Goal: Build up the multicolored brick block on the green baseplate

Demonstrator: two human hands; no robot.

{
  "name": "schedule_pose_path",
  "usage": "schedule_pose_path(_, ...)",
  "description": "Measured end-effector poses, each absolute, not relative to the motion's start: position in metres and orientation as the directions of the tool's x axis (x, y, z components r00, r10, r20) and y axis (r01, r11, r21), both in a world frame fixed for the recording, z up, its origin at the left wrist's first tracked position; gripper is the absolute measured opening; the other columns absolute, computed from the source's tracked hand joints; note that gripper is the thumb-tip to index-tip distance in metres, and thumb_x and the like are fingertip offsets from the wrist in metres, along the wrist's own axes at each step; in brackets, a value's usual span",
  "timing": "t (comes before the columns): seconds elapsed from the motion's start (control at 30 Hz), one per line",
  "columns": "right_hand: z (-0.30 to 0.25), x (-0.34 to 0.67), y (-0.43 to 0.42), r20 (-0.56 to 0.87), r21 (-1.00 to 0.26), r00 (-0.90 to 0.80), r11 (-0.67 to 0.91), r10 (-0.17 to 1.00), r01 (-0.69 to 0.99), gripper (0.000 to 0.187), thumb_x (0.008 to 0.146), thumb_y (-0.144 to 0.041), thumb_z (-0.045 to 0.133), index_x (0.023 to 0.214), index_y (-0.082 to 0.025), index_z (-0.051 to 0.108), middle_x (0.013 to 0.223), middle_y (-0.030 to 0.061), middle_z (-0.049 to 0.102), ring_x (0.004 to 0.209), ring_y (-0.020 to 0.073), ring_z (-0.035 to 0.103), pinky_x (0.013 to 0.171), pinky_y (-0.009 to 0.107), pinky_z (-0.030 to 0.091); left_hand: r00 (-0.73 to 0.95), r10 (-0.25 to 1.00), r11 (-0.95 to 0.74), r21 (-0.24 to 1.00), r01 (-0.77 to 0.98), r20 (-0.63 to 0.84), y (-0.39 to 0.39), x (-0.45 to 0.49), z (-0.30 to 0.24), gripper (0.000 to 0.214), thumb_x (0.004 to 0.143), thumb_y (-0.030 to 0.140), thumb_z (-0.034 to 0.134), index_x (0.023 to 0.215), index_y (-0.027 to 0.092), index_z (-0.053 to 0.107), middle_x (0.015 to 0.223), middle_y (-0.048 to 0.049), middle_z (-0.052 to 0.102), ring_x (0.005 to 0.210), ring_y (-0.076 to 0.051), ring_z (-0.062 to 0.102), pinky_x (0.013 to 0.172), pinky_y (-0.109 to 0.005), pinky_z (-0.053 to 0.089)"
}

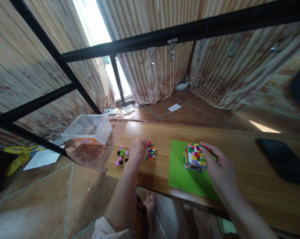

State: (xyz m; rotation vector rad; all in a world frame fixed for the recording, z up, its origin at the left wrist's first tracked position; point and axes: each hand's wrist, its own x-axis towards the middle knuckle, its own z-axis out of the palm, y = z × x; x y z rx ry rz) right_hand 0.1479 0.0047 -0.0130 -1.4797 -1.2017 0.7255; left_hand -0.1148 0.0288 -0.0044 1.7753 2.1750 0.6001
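A box-like block of stacked toy bricks (195,156), with a many-coloured top, stands on a green studded baseplate (178,177). My right hand (221,167) is at its right side, thumb and forefinger closed on the upper right corner. Off to the left, my left hand (138,151) is over the wooden bench, fingers curled and pinched beside a small pile of mixed loose bricks (151,152). What those fingertips hold, if anything, cannot be made out. Left of that hand lie loose pink, lime and black bricks (121,153).
A dark phone (283,161) lies on the right of the wooden bench (150,176). A clear plastic bin (90,129) stands beyond the left end. Black metal bars (140,43) cross in front of the curtains. Paper sheets (174,107) lie on the tiled floor.
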Motion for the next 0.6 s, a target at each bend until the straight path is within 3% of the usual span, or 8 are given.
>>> schedule_pose_path(0.17, -0.012, 0.148, 0.004, 0.143, -0.953, 0.316, 0.045, 0.938, 0.3, 0.036, 0.082, -0.049, 0.059, 0.105, -0.024, 0.072, 0.108, 0.0074, 0.071, 0.095, 0.023, 0.066, 0.081, 0.039, 0.051, -0.177, 0.984, 0.152, 0.379, 0.913, 0.032, 0.03, -0.11, -0.004, 0.03, 0.074, 0.012, 0.058, 0.092, 0.026, 0.079, 0.094, -0.0102, 0.07, 0.092, -0.026, 0.063, 0.078, -0.031, 0.045)
schedule_pose_path(0.43, -0.015, 0.149, 0.006, 0.136, -0.957, 0.297, 0.048, 0.945, 0.286, 0.038, 0.083, -0.051, 0.058, 0.105, -0.024, 0.072, 0.107, 0.0072, 0.07, 0.096, 0.0227, 0.064, 0.084, 0.039, 0.05, -0.166, 0.986, 0.159, 0.31, 0.937, -0.003, 0.033, -0.105, 0.001, 0.022, 0.079, 0.016, 0.056, 0.086, 0.023, 0.077, 0.092, -0.0084, 0.067, 0.09, -0.023, 0.062, 0.077, -0.03, 0.047)
schedule_pose_path(0.5, -0.016, 0.149, 0.007, 0.152, -0.955, 0.298, 0.062, 0.942, 0.291, 0.037, 0.083, -0.05, 0.059, 0.104, -0.024, 0.072, 0.108, 0.0072, 0.07, 0.098, 0.0231, 0.064, 0.087, 0.04, 0.049, -0.143, 0.989, 0.121, 0.351, 0.928, 0.037, 0.032, -0.107, 0.004, 0.02, 0.081, 0.017, 0.056, 0.084, 0.021, 0.076, 0.092, -0.0082, 0.068, 0.087, -0.022, 0.063, 0.078, -0.03, 0.047)
schedule_pose_path(0.6, -0.019, 0.148, 0.009, 0.179, -0.956, 0.292, 0.096, 0.94, 0.277, 0.035, 0.084, -0.049, 0.058, 0.104, -0.024, 0.072, 0.107, 0.0069, 0.071, 0.098, 0.0231, 0.064, 0.087, 0.04, 0.049, -0.096, 0.986, 0.014, 0.517, 0.856, 0.133, 0.029, -0.102, 0.007, 0.018, 0.082, 0.018, 0.056, 0.086, 0.018, 0.074, 0.087, -0.0067, 0.07, 0.079, -0.019, 0.063, 0.076, -0.029, 0.047)
